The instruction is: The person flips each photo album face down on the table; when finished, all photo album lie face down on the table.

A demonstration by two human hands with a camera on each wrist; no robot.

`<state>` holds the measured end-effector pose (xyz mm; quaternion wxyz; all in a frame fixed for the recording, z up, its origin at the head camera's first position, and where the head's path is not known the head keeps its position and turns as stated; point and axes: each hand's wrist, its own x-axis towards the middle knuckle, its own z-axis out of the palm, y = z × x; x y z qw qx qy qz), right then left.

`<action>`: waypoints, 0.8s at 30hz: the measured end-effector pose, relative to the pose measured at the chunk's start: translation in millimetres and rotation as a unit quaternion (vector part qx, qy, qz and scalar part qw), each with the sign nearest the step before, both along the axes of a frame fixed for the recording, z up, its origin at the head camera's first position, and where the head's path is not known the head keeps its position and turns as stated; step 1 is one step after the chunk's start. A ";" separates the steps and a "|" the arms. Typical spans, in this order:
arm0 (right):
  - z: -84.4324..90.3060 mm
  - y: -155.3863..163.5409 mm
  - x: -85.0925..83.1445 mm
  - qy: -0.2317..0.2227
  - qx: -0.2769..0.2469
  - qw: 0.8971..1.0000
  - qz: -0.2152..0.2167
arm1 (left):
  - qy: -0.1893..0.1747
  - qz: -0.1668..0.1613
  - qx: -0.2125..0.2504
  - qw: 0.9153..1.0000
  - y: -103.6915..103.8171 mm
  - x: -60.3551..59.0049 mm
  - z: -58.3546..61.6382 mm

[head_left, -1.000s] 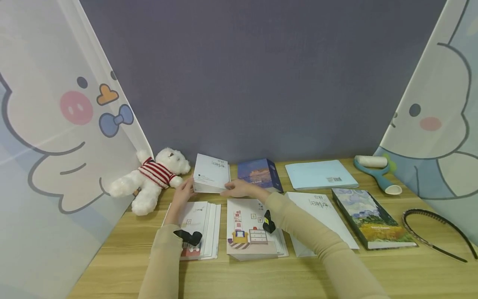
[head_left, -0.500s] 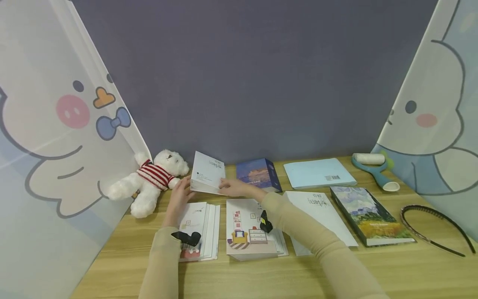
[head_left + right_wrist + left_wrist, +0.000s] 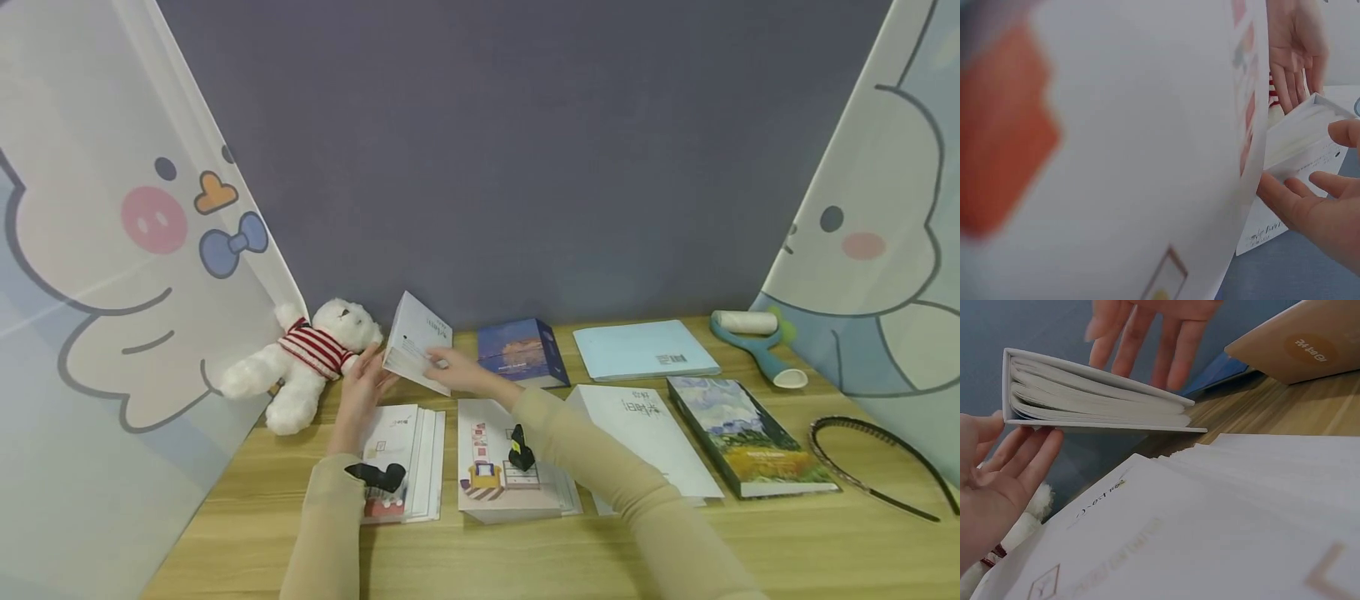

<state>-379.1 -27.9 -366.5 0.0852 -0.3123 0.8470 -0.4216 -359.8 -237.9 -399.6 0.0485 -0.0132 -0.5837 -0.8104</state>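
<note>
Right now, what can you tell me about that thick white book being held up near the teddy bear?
The thick white hardcover book is closed and lifted off the wooden table, tilted up on edge. Its pale cover bears small dark print and a black dot; cream page edges show between stiff boards. The left hand supports it with straight fingers, while the right hand touches its cover, beside a white teddy bear.

Head overlooks desk; wrists closely share white book [image 3: 417, 343].

My left hand [image 3: 358, 390] and right hand [image 3: 457, 369] have a small book [image 3: 417, 342] between them, above the table [image 3: 525, 550]. A teddy bear [image 3: 303, 361] lies left of it, more books [image 3: 517, 351] right.
</note>
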 end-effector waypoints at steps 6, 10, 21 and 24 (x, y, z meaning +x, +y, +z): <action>2.4 -10.2 5.0 -0.011 -0.018 1.000 -0.021 | 0.022 -0.004 -0.002 1.000 -0.6 1.1 1.4; 4.8 -15.2 8.6 -0.051 -0.042 0.997 -0.038 | 0.043 -0.003 -0.002 0.999 0.1 1.6 2.7; 6.2 -16.2 11.4 -0.127 -0.111 0.985 -0.042 | 0.035 -0.014 -0.067 0.997 2.5 0.5 -0.6; 6.9 -14.7 11.1 -0.111 -0.109 0.987 -0.045 | 0.037 -0.046 -0.074 0.995 4.2 -0.2 -1.0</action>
